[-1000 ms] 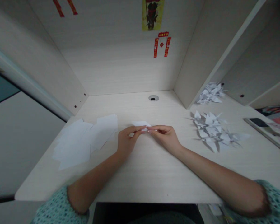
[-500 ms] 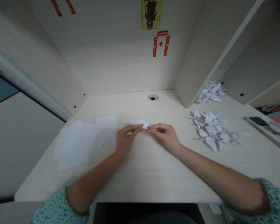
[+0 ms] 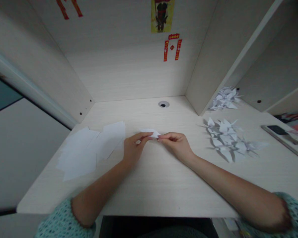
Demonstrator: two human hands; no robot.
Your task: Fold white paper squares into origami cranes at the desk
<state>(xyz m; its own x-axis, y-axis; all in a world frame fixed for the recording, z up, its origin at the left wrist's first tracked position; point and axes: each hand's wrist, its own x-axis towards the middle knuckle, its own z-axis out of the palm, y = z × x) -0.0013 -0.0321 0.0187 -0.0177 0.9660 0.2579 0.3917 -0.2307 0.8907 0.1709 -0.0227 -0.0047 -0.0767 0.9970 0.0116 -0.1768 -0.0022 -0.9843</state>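
Note:
A small folded piece of white paper (image 3: 154, 133) is held just above the middle of the desk. My left hand (image 3: 136, 145) pinches it from the left, thumb below and fingers on top. On its right corner, the thumb and fingertips of my right hand (image 3: 176, 142) are closed. Fingertips hide part of the paper's folds. To the left of my left hand lie loose white paper sheets (image 3: 79, 155), overlapping one another. Off to the right of my right hand sits a group of folded paper cranes (image 3: 224, 135).
More paper cranes (image 3: 225, 98) are heaped behind the upright panel (image 3: 213, 66). At the right edge lies a flat device or case (image 3: 285, 138) with a dark phone-like patch. A round cable hole (image 3: 164, 104) is near the back wall. The desk's front edge (image 3: 159, 215) runs before me.
Both hands keep their pinch on the folded paper, with only slight finger movement. The whole view has shifted a little.

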